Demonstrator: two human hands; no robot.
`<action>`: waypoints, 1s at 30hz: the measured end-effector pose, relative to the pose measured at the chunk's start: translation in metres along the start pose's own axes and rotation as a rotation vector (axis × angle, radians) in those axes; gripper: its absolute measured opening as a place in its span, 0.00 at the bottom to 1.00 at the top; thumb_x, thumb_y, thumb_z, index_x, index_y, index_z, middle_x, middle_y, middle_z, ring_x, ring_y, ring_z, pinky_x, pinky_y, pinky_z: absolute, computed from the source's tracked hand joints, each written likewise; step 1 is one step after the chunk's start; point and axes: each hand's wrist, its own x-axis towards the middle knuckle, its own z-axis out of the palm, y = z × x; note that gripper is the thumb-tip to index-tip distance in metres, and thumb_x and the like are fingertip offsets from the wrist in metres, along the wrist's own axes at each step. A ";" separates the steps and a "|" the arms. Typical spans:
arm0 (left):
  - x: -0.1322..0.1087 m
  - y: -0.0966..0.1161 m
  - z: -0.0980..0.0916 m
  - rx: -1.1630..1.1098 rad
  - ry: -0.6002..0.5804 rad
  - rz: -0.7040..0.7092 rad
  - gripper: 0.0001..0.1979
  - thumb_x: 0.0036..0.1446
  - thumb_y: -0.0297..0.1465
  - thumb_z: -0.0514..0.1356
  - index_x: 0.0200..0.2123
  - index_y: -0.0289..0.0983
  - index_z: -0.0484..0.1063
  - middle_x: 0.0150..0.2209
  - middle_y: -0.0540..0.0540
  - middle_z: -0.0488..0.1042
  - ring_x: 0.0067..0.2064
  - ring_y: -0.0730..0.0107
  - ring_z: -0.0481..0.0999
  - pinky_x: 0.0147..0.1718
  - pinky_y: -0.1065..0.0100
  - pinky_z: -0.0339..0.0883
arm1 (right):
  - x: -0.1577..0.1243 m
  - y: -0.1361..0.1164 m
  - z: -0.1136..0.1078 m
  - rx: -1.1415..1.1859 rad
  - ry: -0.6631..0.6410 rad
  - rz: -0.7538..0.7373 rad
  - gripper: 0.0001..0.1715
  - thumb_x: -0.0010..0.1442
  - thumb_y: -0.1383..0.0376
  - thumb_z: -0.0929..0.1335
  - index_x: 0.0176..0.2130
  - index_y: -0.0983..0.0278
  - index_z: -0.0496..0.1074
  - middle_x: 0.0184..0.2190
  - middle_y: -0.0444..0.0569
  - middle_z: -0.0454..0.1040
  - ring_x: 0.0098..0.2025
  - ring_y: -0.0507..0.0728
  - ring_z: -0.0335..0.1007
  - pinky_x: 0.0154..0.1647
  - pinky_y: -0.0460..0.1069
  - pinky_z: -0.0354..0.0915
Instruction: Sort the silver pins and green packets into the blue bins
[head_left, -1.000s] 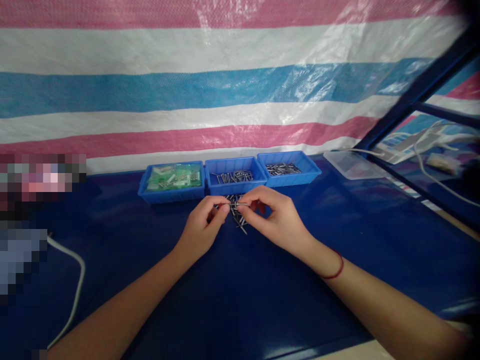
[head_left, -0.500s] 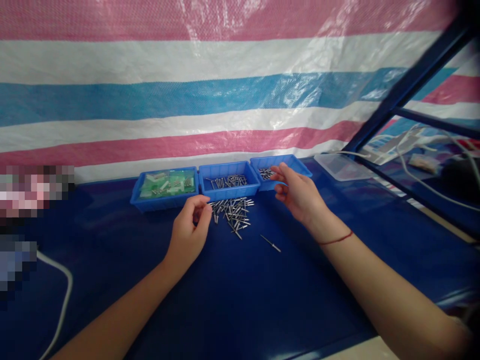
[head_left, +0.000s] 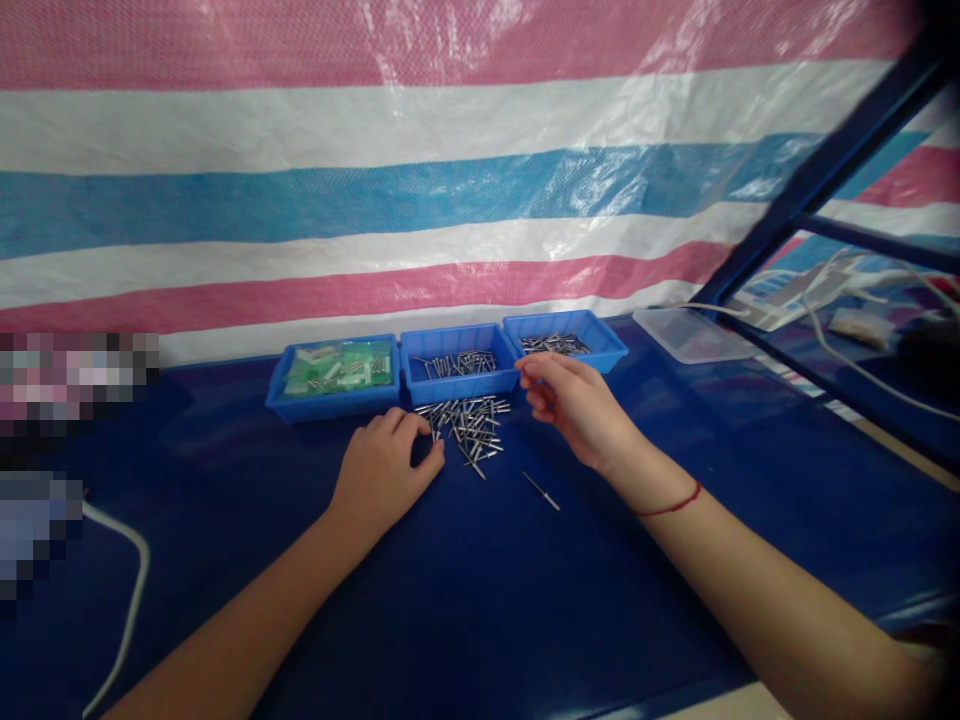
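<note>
Blind rivets (head_left: 474,432) lie in a loose pile on the dark blue table, with a single rivet (head_left: 541,491) apart to the right. My left hand (head_left: 386,462) rests at the pile's left edge, thumb and index finger apart around the rivet ends there. My right hand (head_left: 574,405) hovers right of the pile, in front of the right blue bin (head_left: 600,345). Its fingers are loosely bent, and no rivet shows in them. Rivets lie in that bin and in the middle blue bin (head_left: 459,383). The left blue bin (head_left: 337,405) holds green-tinted plastic bags with metal pieces.
A striped plastic sheet (head_left: 375,200) hangs behind the bins. To the right are a clear plastic lid (head_left: 694,335), a dark metal frame (head_left: 780,210) and white cables. Another white cable (head_left: 139,570) runs along the left, near a blurred-out area.
My right hand has come back from over the right bin, leftward toward the pile, uncovering the rivets inside. My left hand has lowered and shifted right onto the pile's edge.
</note>
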 end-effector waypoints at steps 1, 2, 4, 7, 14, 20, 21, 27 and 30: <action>0.000 0.000 0.000 0.003 0.002 -0.003 0.07 0.59 0.34 0.56 0.36 0.37 0.71 0.37 0.46 0.73 0.40 0.62 0.73 0.40 0.63 0.63 | -0.001 0.001 0.002 -0.025 -0.013 -0.008 0.10 0.48 0.63 0.69 0.32 0.66 0.72 0.24 0.41 0.65 0.19 0.45 0.55 0.17 0.43 0.46; 0.000 0.000 0.000 0.006 0.003 -0.008 0.07 0.59 0.33 0.56 0.36 0.37 0.71 0.37 0.46 0.73 0.40 0.62 0.73 0.40 0.63 0.62 | -0.002 0.002 0.003 -0.053 -0.029 -0.022 0.09 0.49 0.63 0.68 0.32 0.66 0.72 0.23 0.41 0.66 0.19 0.45 0.55 0.17 0.43 0.46; 0.000 0.000 0.000 0.020 0.007 -0.020 0.06 0.59 0.32 0.55 0.35 0.37 0.71 0.36 0.46 0.73 0.38 0.63 0.73 0.38 0.64 0.62 | -0.004 0.005 0.005 -0.120 -0.065 -0.066 0.09 0.50 0.62 0.68 0.32 0.66 0.72 0.23 0.42 0.66 0.20 0.46 0.55 0.18 0.44 0.47; 0.000 0.000 0.001 0.066 0.017 -0.021 0.07 0.59 0.32 0.54 0.33 0.37 0.70 0.34 0.47 0.72 0.36 0.64 0.72 0.36 0.64 0.61 | -0.005 0.009 0.006 -0.216 -0.113 -0.130 0.09 0.52 0.62 0.67 0.32 0.66 0.73 0.23 0.42 0.67 0.20 0.46 0.55 0.19 0.44 0.49; -0.001 0.002 -0.002 0.048 0.067 -0.005 0.08 0.61 0.30 0.52 0.30 0.37 0.67 0.31 0.47 0.70 0.32 0.67 0.70 0.34 0.65 0.59 | -0.008 0.014 0.008 -0.386 -0.176 -0.207 0.09 0.55 0.63 0.66 0.32 0.65 0.72 0.22 0.41 0.66 0.22 0.48 0.57 0.23 0.46 0.54; -0.004 0.010 -0.009 -0.428 0.199 0.012 0.10 0.65 0.30 0.48 0.31 0.37 0.64 0.30 0.50 0.65 0.32 0.71 0.67 0.34 0.69 0.60 | -0.016 0.022 0.014 -0.570 -0.381 -0.303 0.11 0.56 0.62 0.68 0.37 0.65 0.75 0.28 0.45 0.72 0.26 0.51 0.63 0.28 0.48 0.60; -0.005 0.012 -0.009 -0.489 0.190 0.006 0.10 0.66 0.31 0.48 0.32 0.37 0.64 0.30 0.50 0.65 0.31 0.72 0.66 0.33 0.69 0.60 | -0.018 0.023 0.016 -0.542 -0.410 -0.301 0.13 0.55 0.61 0.69 0.40 0.65 0.75 0.29 0.45 0.73 0.26 0.51 0.64 0.28 0.48 0.61; -0.007 0.016 -0.008 -0.657 0.117 0.046 0.10 0.66 0.31 0.48 0.32 0.37 0.64 0.31 0.49 0.66 0.34 0.71 0.67 0.35 0.69 0.60 | -0.026 0.025 0.023 -0.344 -0.420 -0.371 0.10 0.57 0.59 0.69 0.36 0.63 0.76 0.35 0.49 0.76 0.34 0.54 0.70 0.36 0.50 0.65; -0.007 0.016 -0.008 -0.679 0.092 0.061 0.10 0.66 0.31 0.48 0.32 0.37 0.64 0.32 0.49 0.66 0.34 0.71 0.67 0.36 0.68 0.60 | -0.027 0.024 0.024 -0.307 -0.389 -0.356 0.09 0.57 0.60 0.70 0.35 0.63 0.76 0.35 0.49 0.77 0.34 0.54 0.71 0.36 0.50 0.66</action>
